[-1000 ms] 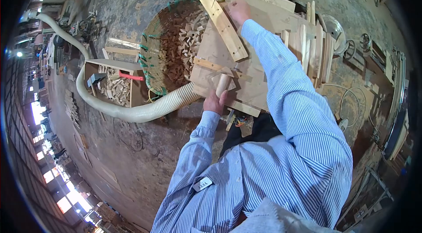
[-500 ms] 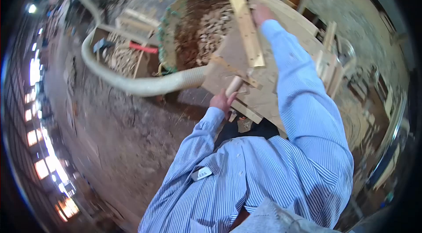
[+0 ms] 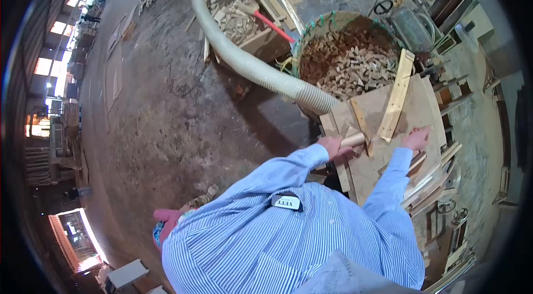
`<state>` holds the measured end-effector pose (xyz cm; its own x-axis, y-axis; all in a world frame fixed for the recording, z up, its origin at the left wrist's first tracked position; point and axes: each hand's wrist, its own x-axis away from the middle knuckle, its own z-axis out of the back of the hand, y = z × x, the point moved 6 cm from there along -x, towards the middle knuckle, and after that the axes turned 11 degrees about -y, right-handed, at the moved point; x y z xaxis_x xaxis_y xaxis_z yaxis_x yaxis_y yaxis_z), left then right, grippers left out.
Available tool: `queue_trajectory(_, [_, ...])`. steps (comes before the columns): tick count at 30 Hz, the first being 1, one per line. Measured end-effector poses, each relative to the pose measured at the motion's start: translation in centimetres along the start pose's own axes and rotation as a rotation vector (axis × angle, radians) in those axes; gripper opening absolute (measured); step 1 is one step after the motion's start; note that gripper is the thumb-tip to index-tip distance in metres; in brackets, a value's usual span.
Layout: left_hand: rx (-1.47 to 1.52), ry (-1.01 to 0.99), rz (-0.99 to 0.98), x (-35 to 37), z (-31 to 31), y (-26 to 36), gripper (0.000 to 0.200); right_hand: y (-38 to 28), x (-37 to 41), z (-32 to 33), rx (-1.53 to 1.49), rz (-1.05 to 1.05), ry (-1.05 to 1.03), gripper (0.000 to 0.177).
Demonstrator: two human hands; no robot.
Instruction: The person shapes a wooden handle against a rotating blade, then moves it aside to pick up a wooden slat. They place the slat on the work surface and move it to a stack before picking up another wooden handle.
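Fingers of the left hand (image 3: 333, 145) wrap round a pale, round wooden handle (image 3: 354, 140) at the near edge of the plywood board (image 3: 373, 169). The right hand (image 3: 416, 138) lies spread flat on the board beside a slat (image 3: 397, 94); a basket (image 3: 311, 26) of offcuts and a ribbed hose (image 3: 250, 64) crowd beyond

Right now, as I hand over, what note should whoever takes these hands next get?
Left hand shut on the round wooden handle at the near edge of the board.
Right hand open, flat on the board beside the long strip.
Done: basket beyond the board is heaped with offcuts; hose ends at the board's edge.
Left: cannot tell; no loose piece shows on the board.
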<state>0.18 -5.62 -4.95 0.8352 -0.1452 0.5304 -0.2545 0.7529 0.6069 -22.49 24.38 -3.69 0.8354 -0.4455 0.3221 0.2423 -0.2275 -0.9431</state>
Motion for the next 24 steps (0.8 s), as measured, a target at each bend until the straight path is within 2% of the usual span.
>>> queue_trajectory(1, [0.007, 0.025, -0.015, 0.8, 0.8, 0.3, 0.068, 1.3, 0.6, -1.4, 0.016, -0.05, 0.005, 0.046])
queue_trajectory(2, [0.014, 0.047, -0.035, 1.5, 1.3, 1.0, 0.068, 1.4, 2.9, -6.6, -0.027, 0.056, -0.23, 0.049])
queue_trajectory(3, [0.035, -0.003, 0.002, 1.7, 1.4, 1.0, 0.065, 0.1, 8.1, -12.3, 0.028, 0.234, -0.607, 0.052])
queue_trajectory(4, [0.054, 0.0, -0.033, 2.1, 1.9, 1.3, 0.065, -3.2, 15.0, -17.5, 0.189, 0.315, -0.789, 0.053])
queue_trajectory(5, [0.042, -0.025, -0.019, 2.0, 1.8, 1.3, 0.065, -0.3, 16.4, -20.9, 0.575, 0.417, -1.023, 0.046])
queue_trajectory(6, [0.033, -0.051, -0.005, 1.7, 1.4, 1.0, 0.065, -6.5, 24.9, -22.4, 0.49, 0.367, -1.072, 0.051])
queue_trajectory(8, [-0.004, -0.055, -0.018, 0.8, 0.3, 0.4, 0.065, -7.5, 30.0, -22.8, 0.733, 0.699, -1.131, 0.053])
queue_trajectory(9, [-0.039, -0.053, -0.008, 0.1, -0.6, -0.5, 0.064, -6.8, 30.5, -21.6, 0.745, 0.701, -1.116, 0.053])
queue_trajectory(10, [-0.04, -0.062, -0.025, -4.6, -3.1, -2.3, 0.064, -5.1, 30.8, -20.0, 0.712, 0.627, -1.099, 0.053])
queue_trajectory(11, [0.212, -0.04, -0.182, -7.2, -6.1, -4.3, 0.063, -3.1, 30.7, -18.1, 0.674, 0.559, -1.077, 0.054])
queue_trajectory(12, [0.458, -0.017, -0.34, -7.6, -9.3, -7.3, 0.062, -0.7, 29.8, -15.5, 0.645, 0.61, -0.981, 0.051])
queue_trajectory(13, [-0.116, 0.156, -0.318, -4.4, -6.0, -4.6, 0.055, 1.2, 29.0, -12.2, 0.614, 0.656, -0.886, 0.048])
queue_trajectory(14, [-0.127, 0.147, -0.341, -2.7, -3.5, -2.8, 0.055, 1.9, 28.8, -9.1, 0.61, 0.437, -0.868, 0.045])
queue_trajectory(15, [-0.07, 0.028, -0.125, -1.4, -1.5, -2.1, 0.058, 2.7, 29.2, -6.0, 0.596, 0.211, -0.828, 0.041])
queue_trajectory(16, [-0.031, -0.104, 0.068, -0.3, -0.7, -1.1, 0.061, 2.5, 29.9, -3.2, 0.597, 0.215, -0.753, 0.041])
queue_trajectory(18, [0.199, -0.23, 0.121, 2.2, 1.3, 0.9, 0.064, 1.5, 30.9, 2.5, 0.677, 0.248, -0.66, 0.037])
queue_trajectory(20, [-0.001, -0.024, 0.038, -0.5, -1.1, -0.8, 0.067, 0.8, 31.6, 7.5, 0.672, 0.287, -0.504, 0.038])
queue_trajectory(22, [-0.056, 0.062, -0.013, 0.4, -0.4, -0.2, 0.068, 0.8, 32.4, 10.2, 0.822, 0.32, -0.409, 0.038])
queue_trajectory(24, [-0.09, 0.09, -0.043, 0.2, -0.6, -0.1, 0.066, 2.4, 32.3, 13.0, 0.708, 0.318, -0.335, 0.039])
